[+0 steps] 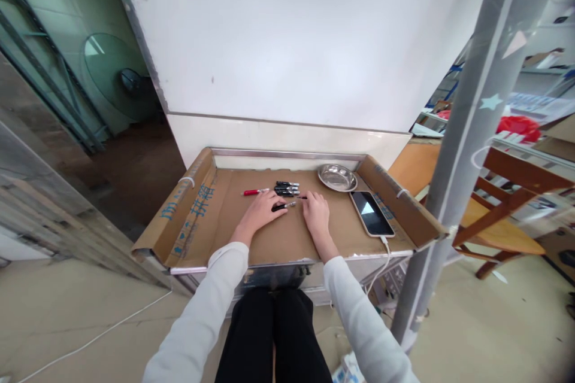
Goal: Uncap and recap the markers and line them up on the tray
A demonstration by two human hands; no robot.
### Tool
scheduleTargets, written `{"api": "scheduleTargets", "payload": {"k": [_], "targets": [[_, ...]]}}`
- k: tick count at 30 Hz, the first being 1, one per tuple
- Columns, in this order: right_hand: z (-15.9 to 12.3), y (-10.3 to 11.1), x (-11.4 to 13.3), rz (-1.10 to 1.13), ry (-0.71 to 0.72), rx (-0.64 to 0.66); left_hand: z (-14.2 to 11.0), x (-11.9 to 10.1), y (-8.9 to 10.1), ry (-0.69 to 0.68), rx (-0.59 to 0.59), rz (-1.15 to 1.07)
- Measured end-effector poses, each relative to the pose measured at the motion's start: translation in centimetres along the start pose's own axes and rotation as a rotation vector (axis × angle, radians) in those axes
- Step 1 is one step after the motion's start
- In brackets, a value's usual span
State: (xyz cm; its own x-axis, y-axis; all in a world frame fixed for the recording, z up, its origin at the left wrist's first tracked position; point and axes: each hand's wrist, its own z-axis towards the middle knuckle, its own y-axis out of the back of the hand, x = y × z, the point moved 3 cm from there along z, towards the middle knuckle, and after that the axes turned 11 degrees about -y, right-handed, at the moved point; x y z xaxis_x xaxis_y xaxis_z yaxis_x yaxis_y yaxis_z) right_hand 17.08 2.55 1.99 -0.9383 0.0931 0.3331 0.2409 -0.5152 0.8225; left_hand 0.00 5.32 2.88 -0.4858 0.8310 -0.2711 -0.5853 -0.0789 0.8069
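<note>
Over the cardboard-lined table [233,227], my left hand [259,210] is closed around a black pen [283,206] with a clear end pointing right. A short way to the right, the fingers of my right hand [316,214] are pinched around a small, thin dark piece [302,197]; its kind is too small to make out. Just beyond both hands lie several black pens [286,189] side by side. A red pen [254,192] rests to their left, close to my left fingers.
At the back right stands a round metal dish [338,178]. A phone [372,213] with a white charging cable [385,254] lies right of my right hand. Folded cardboard sides [179,209] border the table. A grey pole [462,155] and wooden chair [503,215] stand at right.
</note>
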Motion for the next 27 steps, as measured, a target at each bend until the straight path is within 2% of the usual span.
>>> {"api": "scheduleTargets", "payload": {"k": [7,11,14,17,22,27], "targets": [[0.1,-0.1,0.2,0.06,0.035,0.047,-0.1,0.0,0.4,0.029,-0.058,-0.022],[0.0,-0.2,0.6,0.168,0.128,0.083,-0.1,-0.1,0.4,0.006,-0.073,-0.01],[-0.3,-0.2,1.3,0.302,0.247,0.161,-0.2,-0.1,0.4,0.014,-0.105,0.031],[-0.4,0.0,1.8,0.351,0.308,0.191,-0.3,-0.1,0.7,0.101,-0.162,0.142],[0.0,-0.4,1.2,0.205,0.192,0.108,-0.8,0.3,1.2,0.327,-0.187,0.343],[0.0,-0.8,0.8,0.079,0.12,0.088,-2.1,1.3,1.0,0.508,-0.186,0.404]]}}
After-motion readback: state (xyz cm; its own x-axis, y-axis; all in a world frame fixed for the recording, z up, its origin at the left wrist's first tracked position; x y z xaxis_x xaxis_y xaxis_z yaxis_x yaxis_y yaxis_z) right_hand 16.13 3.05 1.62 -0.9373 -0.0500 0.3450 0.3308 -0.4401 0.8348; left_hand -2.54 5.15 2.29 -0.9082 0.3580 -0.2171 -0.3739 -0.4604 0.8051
